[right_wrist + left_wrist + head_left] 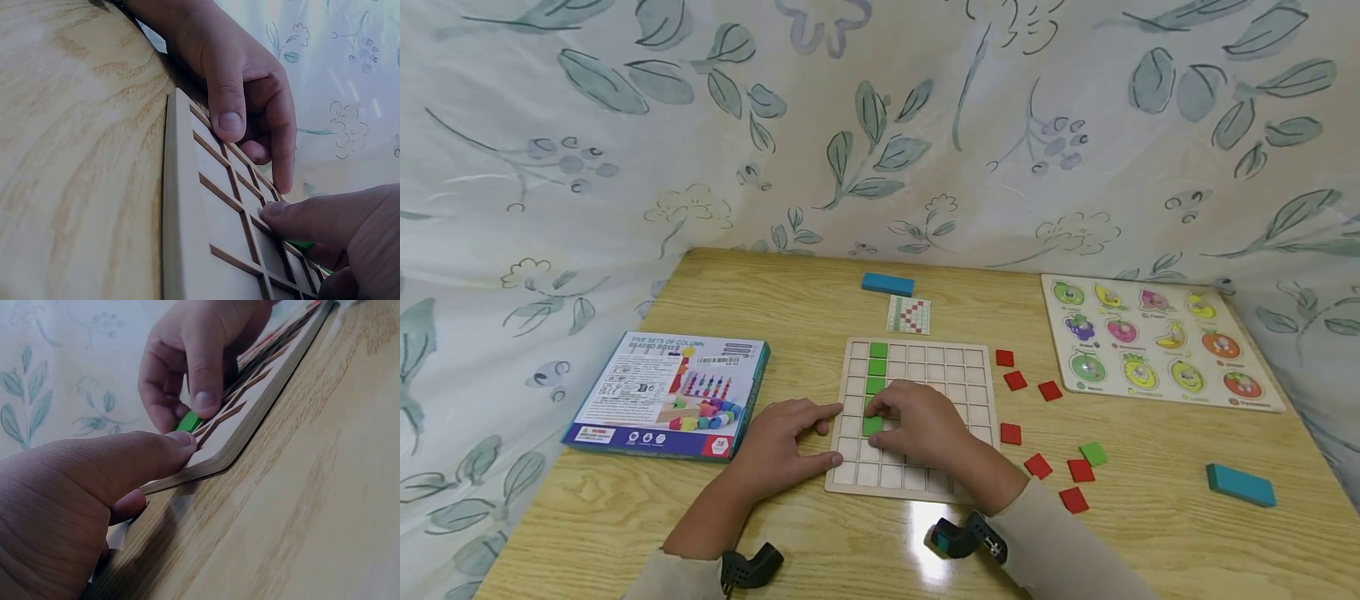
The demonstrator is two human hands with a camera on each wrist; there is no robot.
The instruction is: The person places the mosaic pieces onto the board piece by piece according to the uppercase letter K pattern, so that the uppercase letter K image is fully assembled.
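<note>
On the box [670, 394], lying at about 9 o'clock of the grid board [917, 417], a heading in pale capitals is printed along its upper edge: "FIVE SETS OF COLUMN" with a second line beneath it that appears to read "BEADED BOXES". A barcode is seen at 3 o'clock of that heading, but its digits are too small to be read. A red hexagon at the box's lower right corner carries a number that seems to be "36". Small captions are printed under each fruit on the fruit puzzle [1157, 342], at 2 o'clock of the board; none can be made out.
</note>
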